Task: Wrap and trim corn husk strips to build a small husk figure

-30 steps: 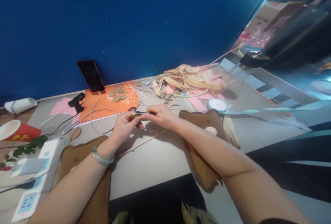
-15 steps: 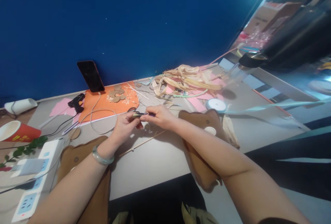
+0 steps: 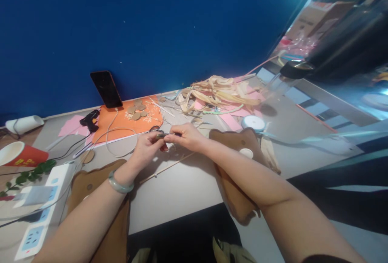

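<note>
Close together above the middle of the table, my left hand (image 3: 146, 148) and my right hand (image 3: 187, 136) meet at the fingertips. Both are closed in a pinch around a small, narrow dark object (image 3: 165, 135), mostly hidden by the fingers, so its kind is unclear. Just behind the left fingers shows a dark loop (image 3: 154, 128), perhaps a scissor handle. Below the hands a thin pale stick (image 3: 165, 171) lies slanting on the table. My forearms pass over two brown animal-shaped pads, the left pad (image 3: 100, 174) and the right pad (image 3: 226, 145).
Orange paper (image 3: 121, 123) bears several cardboard discs (image 3: 138, 109). Behind it a phone (image 3: 106, 89) leans on the blue wall. Dried husk strips (image 3: 216, 93) lie at the back; a ribbon reel (image 3: 254, 123) sits right. A glue gun (image 3: 90, 120), paper cup (image 3: 24, 154) and power strip (image 3: 45, 210) are left.
The pale blue ribbon running right from the reel has sunk lower. Both hands stay in place, with the small object between the fingers tilted very slightly.
</note>
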Tool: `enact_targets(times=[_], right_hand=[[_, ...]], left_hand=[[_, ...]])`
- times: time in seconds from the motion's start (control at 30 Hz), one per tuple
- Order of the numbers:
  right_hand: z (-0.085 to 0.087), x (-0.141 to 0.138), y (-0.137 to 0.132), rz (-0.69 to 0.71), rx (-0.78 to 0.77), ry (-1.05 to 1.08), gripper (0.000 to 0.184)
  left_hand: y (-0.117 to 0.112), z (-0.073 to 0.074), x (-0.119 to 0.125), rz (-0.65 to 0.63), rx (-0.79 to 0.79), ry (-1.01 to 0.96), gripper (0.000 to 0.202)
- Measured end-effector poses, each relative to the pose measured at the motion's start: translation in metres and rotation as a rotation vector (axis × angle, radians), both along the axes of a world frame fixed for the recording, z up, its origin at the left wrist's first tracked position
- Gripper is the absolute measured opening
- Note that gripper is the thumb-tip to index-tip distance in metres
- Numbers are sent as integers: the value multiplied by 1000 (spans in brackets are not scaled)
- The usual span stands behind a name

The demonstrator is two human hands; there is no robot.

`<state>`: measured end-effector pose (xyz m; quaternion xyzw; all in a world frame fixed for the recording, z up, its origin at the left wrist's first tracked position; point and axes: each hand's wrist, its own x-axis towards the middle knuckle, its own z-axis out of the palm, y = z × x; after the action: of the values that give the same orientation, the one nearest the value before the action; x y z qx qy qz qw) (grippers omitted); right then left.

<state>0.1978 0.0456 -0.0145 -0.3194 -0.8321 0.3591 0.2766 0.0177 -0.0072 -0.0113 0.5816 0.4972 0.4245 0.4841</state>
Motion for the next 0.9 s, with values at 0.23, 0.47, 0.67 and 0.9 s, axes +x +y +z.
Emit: enact_targets(times=[0.23, 0.47, 0.67, 0.9], right_hand=[[1, 0, 0, 3, -21, -9, 47], [2, 1, -1, 11, -20, -16, 45], [5, 9, 11, -23, -28, -17, 49], [11, 19, 22, 9, -264, -160, 52]], left_hand=[[0, -2, -1, -8, -27, -26, 23], [1, -4, -1, -20, -32, -15, 29], [2, 5, -7, 61, -106, -68, 30], [7, -3, -22, 134, -136, -163, 31]])
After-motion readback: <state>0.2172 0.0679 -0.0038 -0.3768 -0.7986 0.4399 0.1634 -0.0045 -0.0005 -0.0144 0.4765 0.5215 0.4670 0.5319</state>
